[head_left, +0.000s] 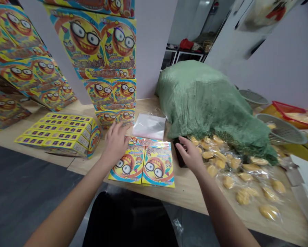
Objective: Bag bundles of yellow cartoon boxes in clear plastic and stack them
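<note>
My left hand (117, 140) has its fingers stretched out, at the left edge of a yellow printed carton (157, 166) with cartoon faces in glasses. That carton lies in front of me, its faces upside down to my view. Behind the fingers rises a stack of similar boxes (110, 91). To the carton's right, my right hand (191, 156) is over a black flat object (179, 156), thumb and fingers apart; whether it touches it I cannot tell. A pile of clear plastic bags (149, 126) lies just beyond the carton.
Yellow snack pieces in clear wrappers (228, 181) spread over the table's right side. Behind them a green cloth (195, 92) covers a large heap. Several yellow boxes (58, 132) lie at the left. Sieves (282, 128) and a red-rimmed basket (295, 113) stand at the far right.
</note>
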### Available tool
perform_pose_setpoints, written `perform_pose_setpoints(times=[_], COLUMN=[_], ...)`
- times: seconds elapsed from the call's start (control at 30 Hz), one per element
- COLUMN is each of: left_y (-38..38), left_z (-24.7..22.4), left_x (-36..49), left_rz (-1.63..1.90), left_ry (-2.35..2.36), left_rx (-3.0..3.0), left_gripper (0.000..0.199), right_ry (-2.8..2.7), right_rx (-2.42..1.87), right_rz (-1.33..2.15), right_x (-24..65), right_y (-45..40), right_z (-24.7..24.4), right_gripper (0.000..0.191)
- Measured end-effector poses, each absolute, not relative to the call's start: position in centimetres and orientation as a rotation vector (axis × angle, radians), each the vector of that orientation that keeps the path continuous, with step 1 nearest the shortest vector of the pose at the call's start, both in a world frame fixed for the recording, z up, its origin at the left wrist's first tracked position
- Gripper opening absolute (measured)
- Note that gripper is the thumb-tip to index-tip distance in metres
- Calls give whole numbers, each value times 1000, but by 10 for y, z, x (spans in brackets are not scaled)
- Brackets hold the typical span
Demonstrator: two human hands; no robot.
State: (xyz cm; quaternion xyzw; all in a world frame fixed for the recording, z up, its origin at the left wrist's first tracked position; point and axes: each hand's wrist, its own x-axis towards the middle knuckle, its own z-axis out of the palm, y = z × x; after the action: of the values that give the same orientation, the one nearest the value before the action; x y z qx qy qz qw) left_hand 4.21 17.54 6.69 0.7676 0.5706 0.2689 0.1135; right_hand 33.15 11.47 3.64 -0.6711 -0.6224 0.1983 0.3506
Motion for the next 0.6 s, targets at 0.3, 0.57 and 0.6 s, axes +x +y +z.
perform_pose_setpoints(times=[0.3, 0.57, 0.6], left_y=[184, 181, 181], left_z=[64, 60, 60], left_x=[57, 54, 54], left_rz=[591, 572, 565], left_ry=[1298, 1195, 1183], left_rx=[2368, 2483, 2494], left_gripper=[33, 29, 30], right_ry=[-1717, -1811, -1739], right_rx=[-1679, -1670, -1706], right_rz=[748, 422, 409], right_x=[304, 303, 304], right_y=[144, 128, 126], right_z=[53, 56, 57], right_gripper=[26, 21, 21])
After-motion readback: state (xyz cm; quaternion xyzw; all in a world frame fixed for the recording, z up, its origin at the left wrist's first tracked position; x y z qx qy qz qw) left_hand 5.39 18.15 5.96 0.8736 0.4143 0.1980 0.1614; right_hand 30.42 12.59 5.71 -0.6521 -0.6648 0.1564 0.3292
